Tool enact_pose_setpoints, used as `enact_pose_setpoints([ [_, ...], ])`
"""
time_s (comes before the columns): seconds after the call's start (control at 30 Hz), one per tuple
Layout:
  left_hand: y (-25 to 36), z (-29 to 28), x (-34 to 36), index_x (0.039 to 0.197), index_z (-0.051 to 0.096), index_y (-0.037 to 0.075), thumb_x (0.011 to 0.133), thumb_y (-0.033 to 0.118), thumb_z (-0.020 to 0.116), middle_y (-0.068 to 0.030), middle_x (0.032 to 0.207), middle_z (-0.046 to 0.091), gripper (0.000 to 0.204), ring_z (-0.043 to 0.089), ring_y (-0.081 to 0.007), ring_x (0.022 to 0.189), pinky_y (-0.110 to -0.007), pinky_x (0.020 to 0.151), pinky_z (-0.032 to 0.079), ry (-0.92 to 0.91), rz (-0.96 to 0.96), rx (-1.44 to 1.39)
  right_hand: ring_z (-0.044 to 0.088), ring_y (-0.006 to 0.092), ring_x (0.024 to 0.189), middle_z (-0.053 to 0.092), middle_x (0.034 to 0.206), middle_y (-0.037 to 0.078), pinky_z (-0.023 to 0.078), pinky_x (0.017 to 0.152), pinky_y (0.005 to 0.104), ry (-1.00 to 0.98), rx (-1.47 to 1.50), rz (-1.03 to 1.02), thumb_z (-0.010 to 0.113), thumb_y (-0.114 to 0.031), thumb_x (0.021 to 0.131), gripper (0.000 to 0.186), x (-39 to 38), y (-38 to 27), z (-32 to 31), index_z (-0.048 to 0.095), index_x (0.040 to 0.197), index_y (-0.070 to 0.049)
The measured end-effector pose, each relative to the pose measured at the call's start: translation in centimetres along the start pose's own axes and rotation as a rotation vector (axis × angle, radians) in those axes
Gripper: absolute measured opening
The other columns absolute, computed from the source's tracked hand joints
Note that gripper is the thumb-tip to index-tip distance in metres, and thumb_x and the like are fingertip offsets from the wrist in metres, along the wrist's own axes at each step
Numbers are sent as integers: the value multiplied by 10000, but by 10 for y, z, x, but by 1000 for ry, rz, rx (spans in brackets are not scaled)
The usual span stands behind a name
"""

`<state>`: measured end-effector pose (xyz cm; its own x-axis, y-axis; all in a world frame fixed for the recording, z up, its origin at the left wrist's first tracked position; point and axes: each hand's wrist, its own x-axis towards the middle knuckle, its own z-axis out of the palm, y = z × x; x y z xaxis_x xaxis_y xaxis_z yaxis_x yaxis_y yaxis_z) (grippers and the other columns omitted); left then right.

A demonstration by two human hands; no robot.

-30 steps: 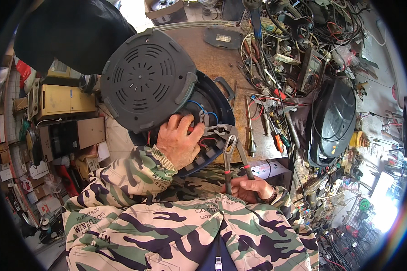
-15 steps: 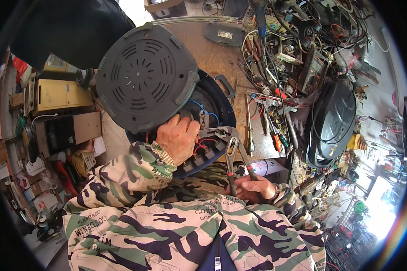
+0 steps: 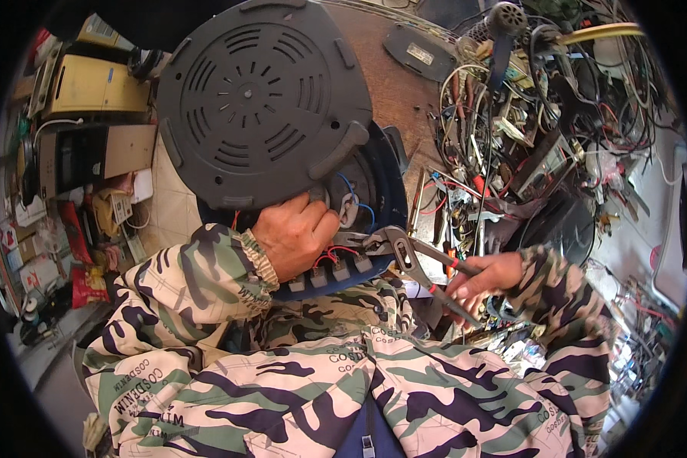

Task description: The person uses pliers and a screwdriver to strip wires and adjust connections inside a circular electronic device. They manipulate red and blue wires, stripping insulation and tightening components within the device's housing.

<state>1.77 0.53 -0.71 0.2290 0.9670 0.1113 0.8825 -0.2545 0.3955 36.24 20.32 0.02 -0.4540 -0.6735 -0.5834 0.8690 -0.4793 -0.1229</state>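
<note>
A round dark blue appliance housing sits in front of me. Its slotted black base cover is tilted up over the far left part. My left hand reaches in under the cover's edge with the fingers closed; what they pinch is hidden. Close by run blue wires and red wires. My right hand grips slip-joint pliers by their spread handles. The pliers' jaws point left over the housing's near rim, just right of my left hand. Several small dark blocks line that near rim.
Cables, tools and loose parts are heaped along the right of the wooden table. A flat dark panel lies at the back. At the left stand a yellow box-shaped appliance and a dark-fronted one.
My right hand has moved right and up, swinging the pliers from upright to slanted, jaws leftward. The cover looks larger and nearer in view. My left hand stays inside the housing.
</note>
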Motion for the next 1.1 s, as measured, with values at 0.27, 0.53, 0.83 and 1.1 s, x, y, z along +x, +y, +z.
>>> enact_pose_setpoints([
  [0.27,-11,-9,0,947,661,42,760,120,732,-94,835,607,214,634,-270,789,-392,661,549,-63,27,-14,746,328,1060,739,1159,212,598,958,449,-152,-151,293,664,-414,1045,588,-20,-83,-32,630,1285,122],
  [0.53,-3,-3,-1,934,653,53,740,91,725,-103,836,610,211,633,-286,798,-412,694,549,-6,13,-15,668,324,1255,665,1363,260,548,1056,451,-97,-6,-55,638,-283,1016,614,10,11,2,514,1469,112],
  [0.83,9,0,1,955,637,55,699,54,743,-122,865,604,277,608,-321,798,-442,683,524,26,25,12,612,318,1332,583,1490,260,430,1158,427,-26,476,-571,643,-237,956,720,96,96,84,431,1546,118],
  [1.1,16,13,-1,959,603,77,659,30,769,-103,864,589,346,588,-328,828,-453,686,499,5,31,44,399,349,1533,415,1608,315,242,1292,433,-153,598,-978,584,-327,1007,823,199,112,128,266,1601,146],
])
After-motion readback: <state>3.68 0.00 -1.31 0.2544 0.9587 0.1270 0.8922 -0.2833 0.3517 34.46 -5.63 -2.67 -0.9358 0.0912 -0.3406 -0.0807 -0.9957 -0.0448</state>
